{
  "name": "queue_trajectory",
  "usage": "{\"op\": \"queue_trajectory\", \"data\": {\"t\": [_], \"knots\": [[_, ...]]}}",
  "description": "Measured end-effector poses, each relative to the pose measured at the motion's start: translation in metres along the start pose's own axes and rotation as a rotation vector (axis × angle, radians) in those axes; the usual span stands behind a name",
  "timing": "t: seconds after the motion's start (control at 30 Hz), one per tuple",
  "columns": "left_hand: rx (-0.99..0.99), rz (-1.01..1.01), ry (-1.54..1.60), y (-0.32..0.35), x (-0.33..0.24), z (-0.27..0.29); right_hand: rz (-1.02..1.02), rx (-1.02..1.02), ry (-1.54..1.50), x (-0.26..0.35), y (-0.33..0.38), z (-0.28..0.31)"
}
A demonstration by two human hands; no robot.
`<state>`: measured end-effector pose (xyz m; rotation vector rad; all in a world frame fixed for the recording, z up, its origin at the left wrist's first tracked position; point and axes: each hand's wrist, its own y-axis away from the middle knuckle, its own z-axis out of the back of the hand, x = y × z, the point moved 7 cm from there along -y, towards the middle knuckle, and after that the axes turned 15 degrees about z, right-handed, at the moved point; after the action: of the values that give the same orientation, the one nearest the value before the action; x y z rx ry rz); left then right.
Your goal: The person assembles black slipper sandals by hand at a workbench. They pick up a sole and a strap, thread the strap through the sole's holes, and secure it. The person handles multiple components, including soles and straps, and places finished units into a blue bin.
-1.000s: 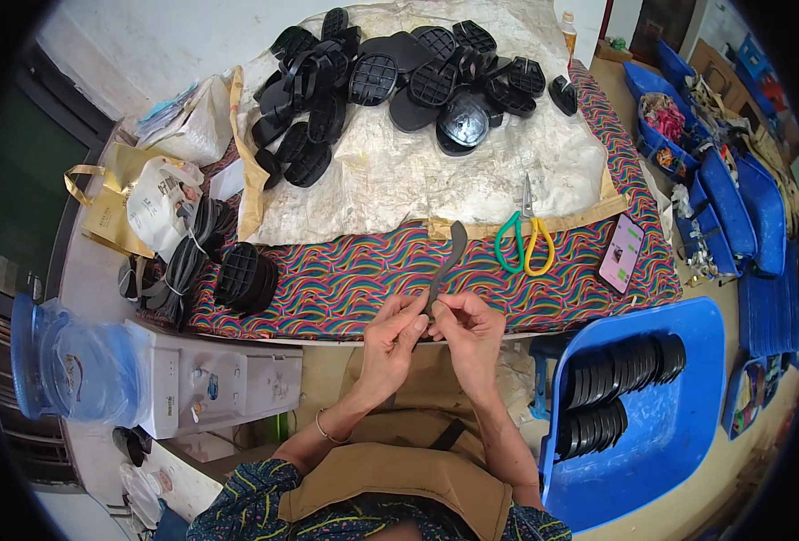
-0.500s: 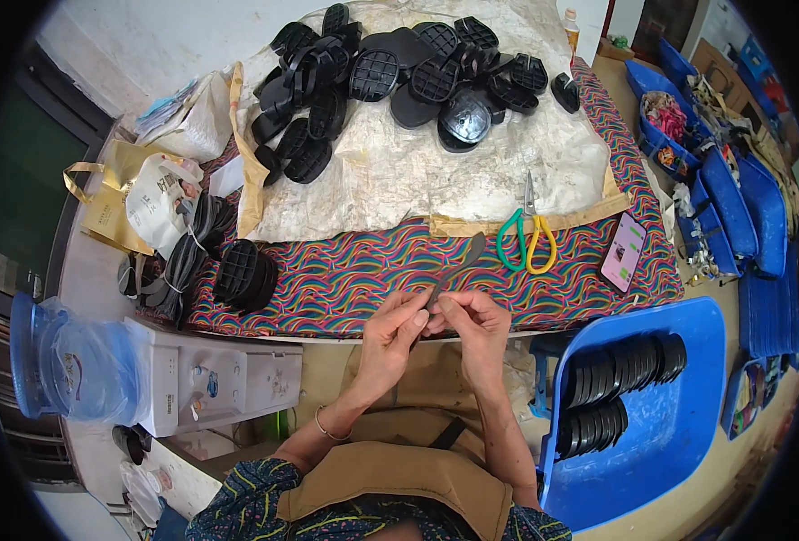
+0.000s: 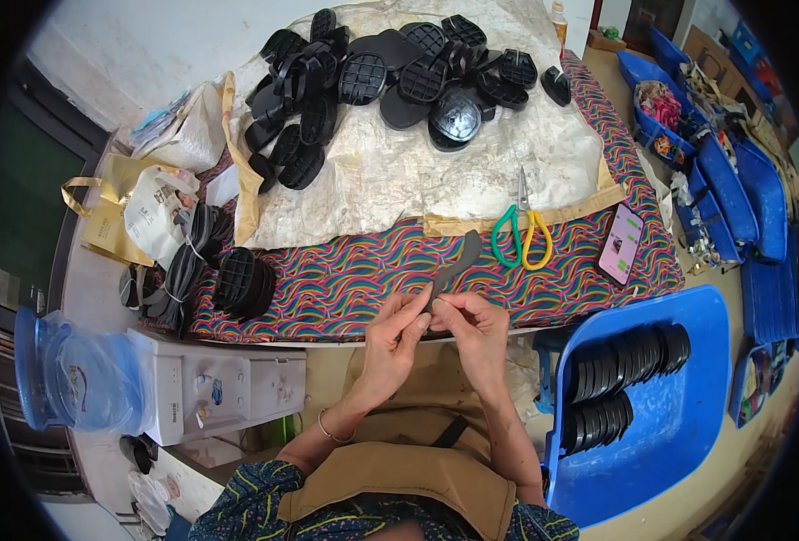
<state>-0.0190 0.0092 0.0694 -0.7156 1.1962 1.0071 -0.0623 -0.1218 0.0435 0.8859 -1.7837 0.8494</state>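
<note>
Dark grey strip [image 3: 459, 259]: its near end is gripped where the left hand [image 3: 390, 338] and the right hand [image 3: 479, 338] meet; its free end is pointed away from them, slightly rightward, seen just left of the scissors [image 3: 523, 213].
Left hand: narrowed to a pinch, the strip's near end held by thumb and fingers.
Right hand: likewise narrowed, thumb and forefinger pressed on the same end, beside the left fingertips.
Strip's form: slender, curved, matt, with a rounded tip.
Surface [image 3: 354, 279]: covered with wavy multicoloured cloth, partly overlaid by a creased, stained whitish sheet [image 3: 368, 185].
Scissors' handles: one green loop, one yellow; the metal blades are pointed away.
Phone [image 3: 620, 243]: laid right of the scissors, its screen lit.
Black soles [image 3: 363, 78]: heaped on the sheet, grid-ribbed undersides shown by several.
Blue tub [image 3: 679, 442]: smooth-walled, with curved black pieces [image 3: 629, 362] packed in two rows.
</note>
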Motion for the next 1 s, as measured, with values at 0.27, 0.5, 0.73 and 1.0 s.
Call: {"op": "queue_trajectory", "data": {"t": [0.27, 0.5, 0.73, 1.0], "knots": [[-0.02, -0.103, -0.142, 0.001, -0.011, -0.003, 0.016, 0.004, 0.074, -0.002, 0.0, 0.001], [-0.028, -0.08, -0.137, 0.003, -0.003, -0.005, 0.01, 0.002, 0.099, -0.019, 0.002, 0.002], [-0.016, -0.073, -0.12, 0.001, 0.001, -0.005, -0.018, 0.012, 0.001, -0.026, -0.001, 0.002], [0.057, 0.071, 0.044, -0.002, 0.025, -0.007, -0.07, 0.02, -0.091, -0.034, -0.001, 0.007]]}}
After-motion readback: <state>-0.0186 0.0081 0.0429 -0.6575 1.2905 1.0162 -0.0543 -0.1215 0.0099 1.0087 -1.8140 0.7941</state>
